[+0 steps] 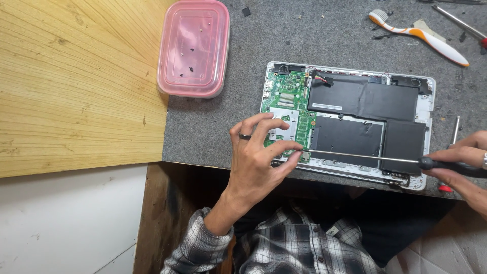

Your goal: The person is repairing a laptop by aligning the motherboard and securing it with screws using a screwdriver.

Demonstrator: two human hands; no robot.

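Where frame cuts right hand (464,157) (screwdriver (365,158)).
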